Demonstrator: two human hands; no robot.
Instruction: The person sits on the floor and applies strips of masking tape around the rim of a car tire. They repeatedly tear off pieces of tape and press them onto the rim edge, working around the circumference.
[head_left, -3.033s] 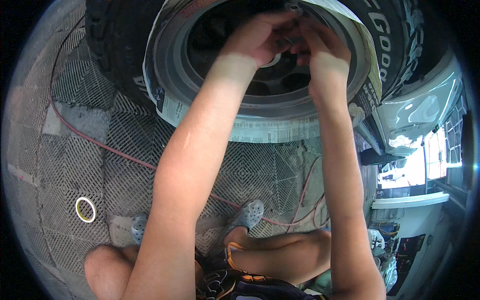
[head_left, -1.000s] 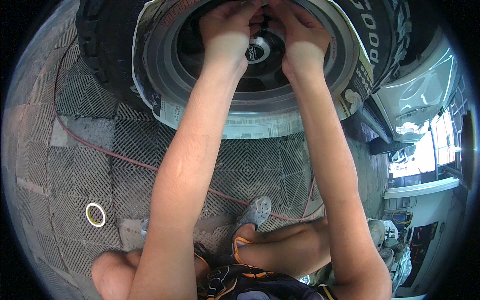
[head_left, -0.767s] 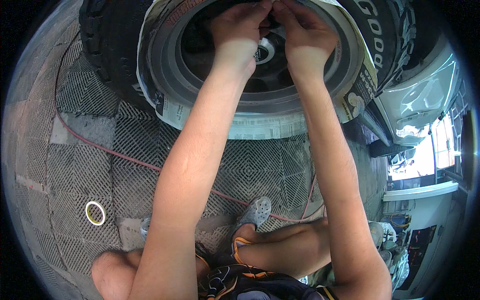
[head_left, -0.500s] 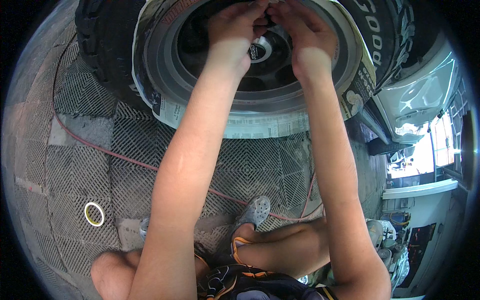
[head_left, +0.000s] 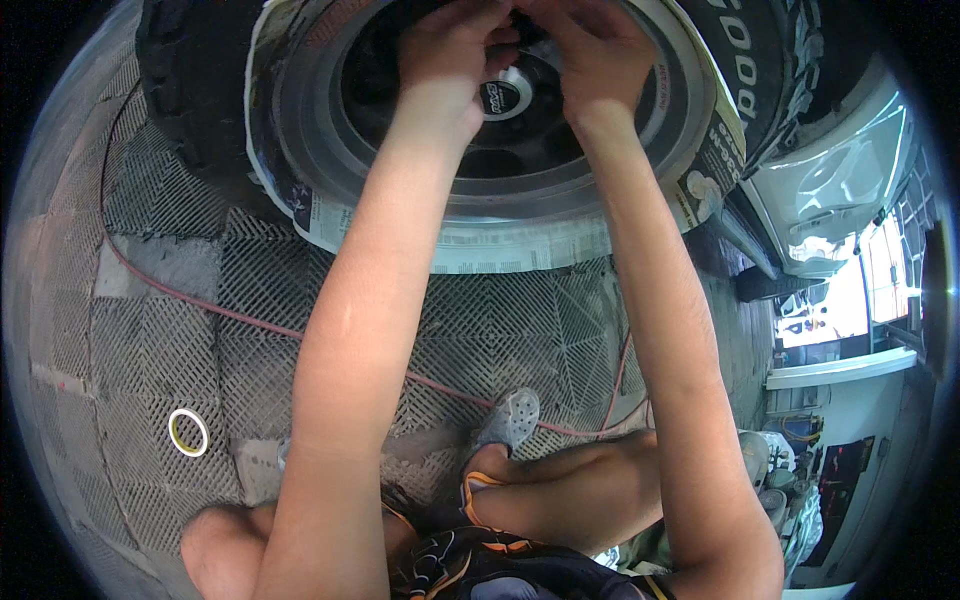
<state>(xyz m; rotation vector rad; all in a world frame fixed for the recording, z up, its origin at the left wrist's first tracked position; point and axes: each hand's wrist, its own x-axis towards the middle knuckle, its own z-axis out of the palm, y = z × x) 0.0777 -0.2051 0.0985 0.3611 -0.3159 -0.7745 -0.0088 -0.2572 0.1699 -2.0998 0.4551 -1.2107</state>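
My left hand and my right hand meet at the top edge, in front of a wheel's dark, recessed face. Both have bent, closed fingers, their tips close together; what they pinch is cut off by the frame's edge. Below and between the hands shows the black centre cap with its silver ring. The grey rim circles it. Sheets of newspaper ring the rim and cover the inner part of the black tyre, whose chunky tread and pale raised letters show outside the paper.
A roll of tape lies on the slatted floor tiles at left. A thin red hose crosses the floor behind my forearms. My foot in a grey clog is below the wheel. At right stands a pale vehicle.
The wheel sits slightly further left and up in the picture. Both hands have shifted the same way, with their fingertips still together.
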